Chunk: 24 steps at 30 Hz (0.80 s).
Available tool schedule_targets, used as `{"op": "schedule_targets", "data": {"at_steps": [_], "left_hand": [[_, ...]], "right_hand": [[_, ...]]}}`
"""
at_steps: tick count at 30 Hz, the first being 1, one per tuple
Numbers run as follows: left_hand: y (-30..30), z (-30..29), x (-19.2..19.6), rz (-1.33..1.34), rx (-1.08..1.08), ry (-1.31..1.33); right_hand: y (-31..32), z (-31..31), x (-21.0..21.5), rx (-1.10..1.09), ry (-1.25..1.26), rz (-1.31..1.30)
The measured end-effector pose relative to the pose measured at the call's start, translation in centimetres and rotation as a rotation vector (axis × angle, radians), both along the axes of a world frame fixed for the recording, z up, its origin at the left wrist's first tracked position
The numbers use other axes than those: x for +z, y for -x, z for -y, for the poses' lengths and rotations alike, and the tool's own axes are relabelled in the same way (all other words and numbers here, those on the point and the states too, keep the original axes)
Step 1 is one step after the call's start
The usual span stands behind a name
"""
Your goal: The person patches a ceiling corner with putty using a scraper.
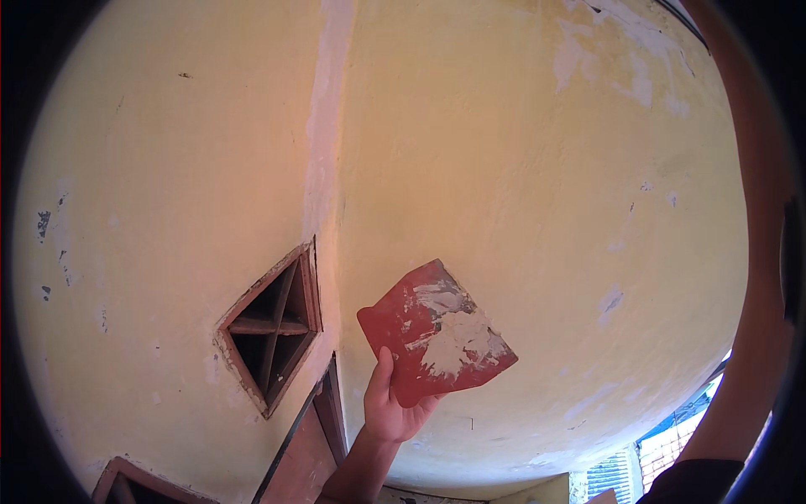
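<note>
My left hand (395, 412) comes up from the lower middle and grips a red flat putty spreader (384, 323). Its thumb lies on the near face of the spreader, and the other fingers are mostly hidden behind. Pale grey-beige putty (462, 343) is smeared thickly over the spreader's right half. Behind it stands a yellow wall (537, 210) with pale patches. My right arm (760, 252) is raised along the right edge of the view, and its hand lies outside the picture.
A pale strip (323, 126) runs down the wall corner. Left of the spreader is a diamond-looking wooden-framed vent opening (270, 325). Below it stand a brown door (306, 454) and another wooden frame (117, 475). Louvres (611, 477) and a bright grille (663, 454) show at lower right.
</note>
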<state>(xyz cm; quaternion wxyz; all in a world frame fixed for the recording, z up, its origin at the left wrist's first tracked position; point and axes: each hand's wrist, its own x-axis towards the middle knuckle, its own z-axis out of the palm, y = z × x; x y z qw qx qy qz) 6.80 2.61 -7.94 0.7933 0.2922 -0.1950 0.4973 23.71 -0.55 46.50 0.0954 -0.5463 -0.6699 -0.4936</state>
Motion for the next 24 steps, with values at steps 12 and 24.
{"op": "schedule_targets", "data": {"at_steps": [12, 24], "left_hand": [[-0.7, -3.7, -5.3, 0.185, -0.246, 0.009], [0.0, -3.1, -2.1, 0.076, -0.134, -0.034]], "right_hand": [[4.3, -2.3, -4.4, -0.274, 0.027, 0.009], [3.7, -4.6, -1.6, 0.075, 0.019, 0.113]]}}
